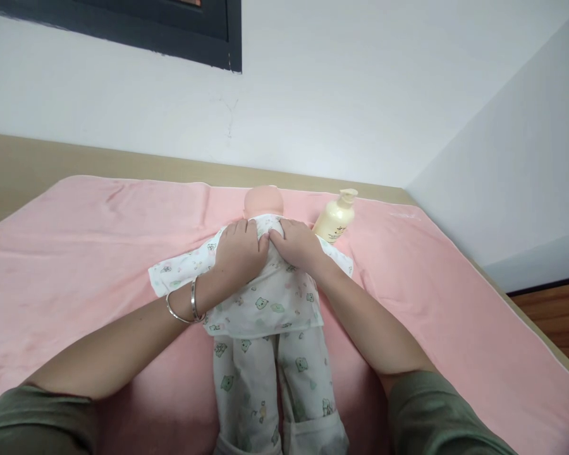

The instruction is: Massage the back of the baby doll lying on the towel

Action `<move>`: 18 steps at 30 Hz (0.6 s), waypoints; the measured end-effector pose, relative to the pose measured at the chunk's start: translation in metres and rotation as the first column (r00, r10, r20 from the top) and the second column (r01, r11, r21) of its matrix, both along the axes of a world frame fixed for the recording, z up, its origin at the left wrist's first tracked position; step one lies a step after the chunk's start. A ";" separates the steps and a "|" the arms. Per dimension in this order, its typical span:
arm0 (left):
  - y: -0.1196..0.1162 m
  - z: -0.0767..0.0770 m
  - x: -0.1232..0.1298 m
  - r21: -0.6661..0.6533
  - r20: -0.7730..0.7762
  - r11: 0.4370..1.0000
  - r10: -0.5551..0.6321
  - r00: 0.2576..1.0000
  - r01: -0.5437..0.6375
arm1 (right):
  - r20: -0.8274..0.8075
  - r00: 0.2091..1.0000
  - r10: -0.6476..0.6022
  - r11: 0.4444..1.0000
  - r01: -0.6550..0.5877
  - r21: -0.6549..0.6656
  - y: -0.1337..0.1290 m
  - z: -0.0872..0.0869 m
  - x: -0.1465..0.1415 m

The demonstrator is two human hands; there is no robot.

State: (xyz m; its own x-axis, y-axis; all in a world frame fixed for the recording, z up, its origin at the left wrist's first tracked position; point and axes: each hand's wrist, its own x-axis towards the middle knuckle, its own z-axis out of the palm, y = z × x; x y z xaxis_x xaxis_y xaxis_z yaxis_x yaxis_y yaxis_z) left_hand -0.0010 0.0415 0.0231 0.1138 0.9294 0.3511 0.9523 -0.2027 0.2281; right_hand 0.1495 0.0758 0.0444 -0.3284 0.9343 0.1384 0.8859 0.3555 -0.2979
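A baby doll [264, 201] in a white printed top [265, 306] and matching trousers [256, 385] lies lengthwise on a pink cloth, its bald head away from me. My left hand [241, 253] rests flat on the left of the doll's upper body, fingers spread over the shoulder area. On the right side of the upper body lies my right hand [298, 245], its fingers extended over the other shoulder. The two thumbs meet or nearly meet at the middle. Both of the doll's sleeves stretch outward, and no doll hands show.
A cream pump bottle [334, 218] leans or lies right of the doll's head. The pink cloth [76, 253] covers most of a wooden surface [23, 161]. White walls stand behind and at the right, with a dark frame [171, 31] at the upper left.
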 end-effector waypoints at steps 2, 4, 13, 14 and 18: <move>-0.001 -0.001 0.000 0.012 -0.009 1.000 -0.001 1.000 0.001 | 0.006 1.000 0.000 1.000 0.000 -0.001 0.000 0.000 0.000; -0.001 -0.001 0.000 0.024 -0.017 1.000 0.000 1.000 0.000 | 0.008 1.000 -0.009 1.000 0.009 -0.003 0.000 -0.001 0.000; -0.001 -0.001 0.000 0.023 -0.015 1.000 -0.002 1.000 0.002 | 0.019 1.000 -0.010 1.000 0.010 0.015 0.000 -0.006 0.002; -0.001 0.000 0.000 0.020 -0.010 1.000 0.001 1.000 -0.001 | 0.025 1.000 -0.011 1.000 0.011 0.016 -0.001 -0.006 0.002; 0.004 0.000 -0.001 -0.034 0.014 0.999 0.017 1.000 -0.017 | 0.047 0.999 -0.027 0.999 0.026 0.026 -0.004 -0.004 0.000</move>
State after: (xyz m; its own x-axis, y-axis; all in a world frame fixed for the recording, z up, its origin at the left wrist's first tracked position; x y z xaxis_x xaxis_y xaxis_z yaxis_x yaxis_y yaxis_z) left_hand -0.0022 0.0450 0.0235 0.0934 0.9427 0.3203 0.9522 -0.1786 0.2478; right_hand 0.1498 0.0723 0.0409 -0.3102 0.9393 0.1466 0.9080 0.3384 -0.2469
